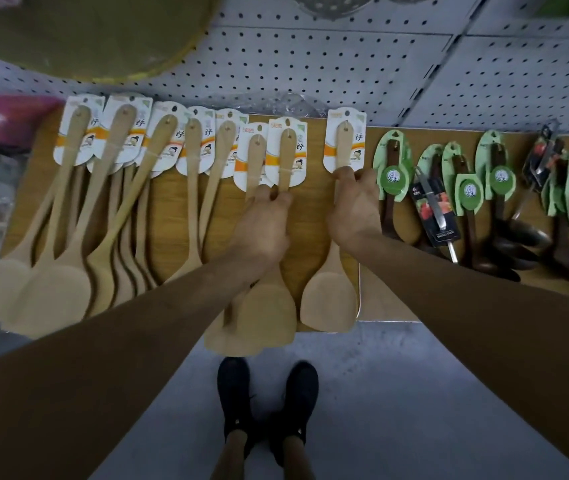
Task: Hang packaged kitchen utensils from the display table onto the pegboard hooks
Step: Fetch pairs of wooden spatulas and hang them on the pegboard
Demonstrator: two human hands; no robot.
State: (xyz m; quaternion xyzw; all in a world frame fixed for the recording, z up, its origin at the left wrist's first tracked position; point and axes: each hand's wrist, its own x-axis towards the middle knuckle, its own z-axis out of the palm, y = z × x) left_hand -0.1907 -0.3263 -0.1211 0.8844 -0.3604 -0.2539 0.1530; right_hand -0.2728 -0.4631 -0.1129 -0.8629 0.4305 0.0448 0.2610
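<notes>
Left hand (265, 223): fingers curled round the handles of two carded spatulas (286, 157) near the middle of the table (310, 230); their blades overhang the front edge. Right hand (355, 209): fingers and thumb closed on the handle of a third spatula (343, 143), just below its card, beside the right edge. All three cards point toward the pegboard (310, 64) behind the back edge. Other spatulas (120, 202) lie in a row toward the left edge; ladles (393, 202) on green cards lie on the adjoining table (522, 147). No hooks can be made out, and no carded utensil hangs on the board in view. On this showing the task stands at pick-up, with nearly all stock left to hang.
</notes>
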